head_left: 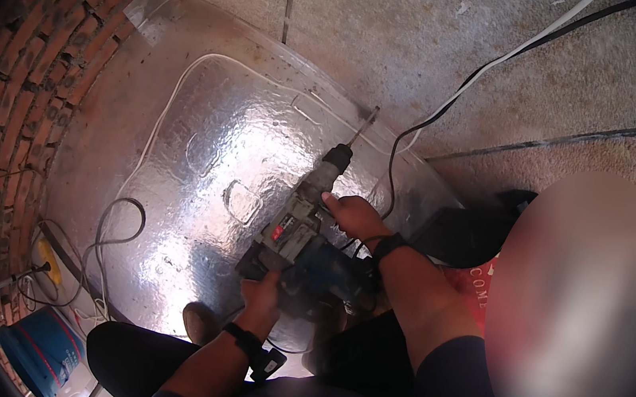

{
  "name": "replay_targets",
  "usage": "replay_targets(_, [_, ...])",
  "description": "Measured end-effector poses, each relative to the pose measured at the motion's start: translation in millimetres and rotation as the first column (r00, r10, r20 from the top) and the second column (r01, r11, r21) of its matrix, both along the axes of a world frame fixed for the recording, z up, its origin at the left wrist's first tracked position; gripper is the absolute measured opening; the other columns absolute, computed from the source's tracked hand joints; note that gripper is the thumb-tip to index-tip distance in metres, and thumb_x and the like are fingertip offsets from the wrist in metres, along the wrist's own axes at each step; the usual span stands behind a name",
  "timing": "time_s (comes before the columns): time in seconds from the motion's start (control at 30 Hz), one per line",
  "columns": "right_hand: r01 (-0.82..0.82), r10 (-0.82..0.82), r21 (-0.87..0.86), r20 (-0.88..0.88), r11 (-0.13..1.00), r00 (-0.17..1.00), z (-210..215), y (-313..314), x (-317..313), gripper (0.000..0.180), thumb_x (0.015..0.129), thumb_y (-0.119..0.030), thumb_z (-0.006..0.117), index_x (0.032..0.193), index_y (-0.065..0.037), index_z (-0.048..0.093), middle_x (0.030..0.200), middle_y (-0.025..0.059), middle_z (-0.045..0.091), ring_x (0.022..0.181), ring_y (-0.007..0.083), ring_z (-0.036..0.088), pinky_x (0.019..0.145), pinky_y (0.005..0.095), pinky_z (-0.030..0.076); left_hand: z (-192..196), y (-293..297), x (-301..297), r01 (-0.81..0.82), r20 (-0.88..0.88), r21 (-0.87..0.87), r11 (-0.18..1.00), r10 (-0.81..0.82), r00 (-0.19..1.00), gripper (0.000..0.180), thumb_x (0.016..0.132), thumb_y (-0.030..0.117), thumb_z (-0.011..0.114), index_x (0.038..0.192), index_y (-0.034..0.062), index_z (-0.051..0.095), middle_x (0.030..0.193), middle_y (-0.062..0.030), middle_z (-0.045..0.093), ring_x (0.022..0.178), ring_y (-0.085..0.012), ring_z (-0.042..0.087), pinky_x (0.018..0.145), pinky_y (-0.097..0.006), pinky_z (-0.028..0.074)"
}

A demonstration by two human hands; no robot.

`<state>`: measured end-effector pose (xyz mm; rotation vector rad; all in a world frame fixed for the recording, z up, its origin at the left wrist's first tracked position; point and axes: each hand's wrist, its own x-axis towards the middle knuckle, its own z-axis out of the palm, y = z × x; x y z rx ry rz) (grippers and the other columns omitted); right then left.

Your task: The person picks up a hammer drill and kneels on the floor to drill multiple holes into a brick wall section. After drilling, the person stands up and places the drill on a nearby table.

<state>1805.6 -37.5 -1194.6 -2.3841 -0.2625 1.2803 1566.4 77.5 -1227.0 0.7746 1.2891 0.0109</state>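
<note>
A grey and blue rotary hammer drill (294, 227) lies across the middle of the view, its black chuck (338, 156) and long thin drill bit (362, 129) pointing up and to the right. The bit's tip is near the edge of the shiny silver sheet (261, 143); I cannot tell whether it touches. My left hand (262, 297) is closed around the drill's rear end, its fingers partly hidden. My right hand (357, 216) grips the drill's front barrel behind the chuck, thumb on top. A dark strap circles each wrist.
A brick wall (37, 73) rises at left. A white cable (179, 92) and a black cable (461, 85) cross the sheet and concrete slabs (372, 29). A blue bucket (41, 351) and a yellow-handled tool (49, 263) are lower left; a red mat (476, 282) lies right.
</note>
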Motion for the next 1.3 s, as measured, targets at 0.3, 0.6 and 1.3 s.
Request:
replay_targets(0.3, [0.049,-0.05,0.067,0.019,0.997,0.999,-10,-3,-9,0.075,0.09,-0.066,0.037,0.069,0.002,0.062,0.058,0.0125,0.059,0.051,0.0237,0.058,0.055,0.0371,0.046,2,-1,-5,-0.032,0.01,0.006,0.999,0.032,0.999,0.01,0.08,0.004,0.066,0.088,0.0009,0.062,0.072,-0.0083,0.063,0.055,-0.0179,0.059,0.047,-0.031,0.049])
replay_targets(0.6, [0.038,-0.043,0.081,0.057,0.996,0.997,-16,-3,-17,0.076,0.09,-0.066,0.036,0.072,0.003,0.063,0.06,0.0142,0.06,0.054,0.0255,0.06,0.059,0.0379,0.047,10,7,-6,0.025,-0.062,-0.007,1.0,-0.025,0.998,0.011,0.08,0.006,0.067,0.086,-0.001,0.062,0.07,-0.0092,0.063,0.055,-0.0183,0.06,0.046,-0.031,0.049])
replay_targets(1.3, [0.047,-0.052,0.073,0.069,0.996,0.996,-14,11,-40,0.078,0.091,-0.065,0.033,0.075,0.004,0.064,0.064,0.0183,0.062,0.061,0.0292,0.063,0.065,0.0395,0.048,3,22,-27,-0.02,-0.035,-0.076,0.997,0.018,0.999,0.022,0.077,0.003,0.071,0.097,0.0004,0.063,0.086,-0.0072,0.065,0.064,-0.0148,0.06,0.051,-0.028,0.047])
